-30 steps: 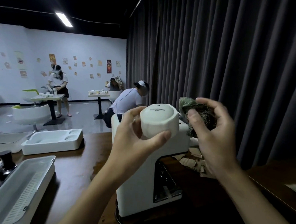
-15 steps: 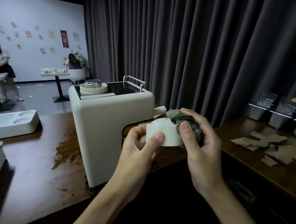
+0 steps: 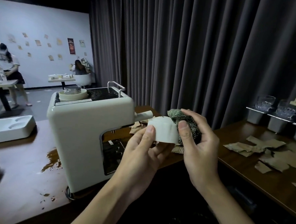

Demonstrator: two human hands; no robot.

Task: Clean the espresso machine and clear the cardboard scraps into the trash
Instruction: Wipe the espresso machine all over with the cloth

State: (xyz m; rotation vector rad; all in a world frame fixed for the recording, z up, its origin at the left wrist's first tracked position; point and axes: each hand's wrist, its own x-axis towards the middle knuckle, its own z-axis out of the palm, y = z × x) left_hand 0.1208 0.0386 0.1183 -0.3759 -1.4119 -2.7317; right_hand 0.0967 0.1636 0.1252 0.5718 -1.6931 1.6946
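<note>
1. One machine (image 3: 83, 130), cream-white, stands upright on the brown table (image 3: 18, 181).
2. One brown spill (image 3: 53, 159) lies on the table, touching the machine's base on its left side.
3. Left hand (image 3: 141, 151): thumb and curled fingers pinch one white cap (image 3: 163, 130), held in the air in front of the machine and to its right.
4. Right hand (image 3: 199, 146): fingers and thumb wrapped round one balled green cloth (image 3: 188, 122), which presses against the cap's right end.
5. The scraps (image 3: 276, 154) lie in two groups. The larger is on the right counter (image 3: 244, 162), the smaller on the table behind the hands. The pieces overlap too much to count.
6. Two glasses (image 3: 264, 102) stand at the back of the counter.
7. One white tray (image 3: 9, 127) lies on the table left of the machine.
8. Two people (image 3: 6, 65) are at far tables.
</note>
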